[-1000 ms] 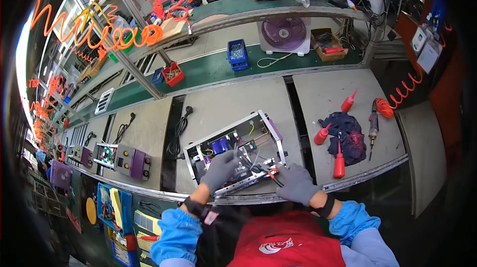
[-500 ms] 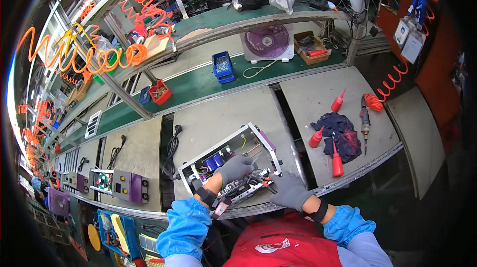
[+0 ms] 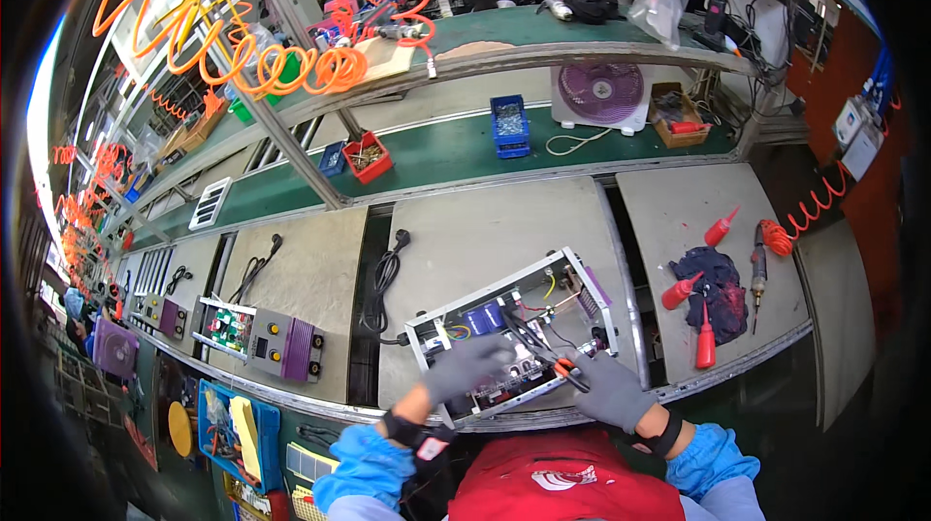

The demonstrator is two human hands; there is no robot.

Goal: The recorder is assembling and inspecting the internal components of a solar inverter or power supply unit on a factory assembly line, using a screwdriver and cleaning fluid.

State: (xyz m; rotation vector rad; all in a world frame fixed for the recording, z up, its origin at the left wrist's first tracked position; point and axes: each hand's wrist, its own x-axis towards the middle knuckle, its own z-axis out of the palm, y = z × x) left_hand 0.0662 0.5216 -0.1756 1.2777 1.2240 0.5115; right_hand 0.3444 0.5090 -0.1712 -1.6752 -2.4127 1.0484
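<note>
Head view: left hand (image 3: 469, 368) loosely spread over chassis (image 3: 495, 284); right hand (image 3: 613, 391) gripping orange-handled tool (image 3: 564, 367).

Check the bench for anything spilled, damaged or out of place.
The dark rag on the right-hand panel looks odd: crumpled among red bottles, with reddish blotches, possibly stains. The open case sits slanted to the bench edge, perhaps just for the work. Nothing looks clearly damaged.

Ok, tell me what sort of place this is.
Probably a factory assembly line for electrical equipment: an open, silver-framed metal box with exposed wiring, a grey-and-purple boxy unit with a bared green circuit board further left, and coiled orange hoses hanging at upper left.
</note>
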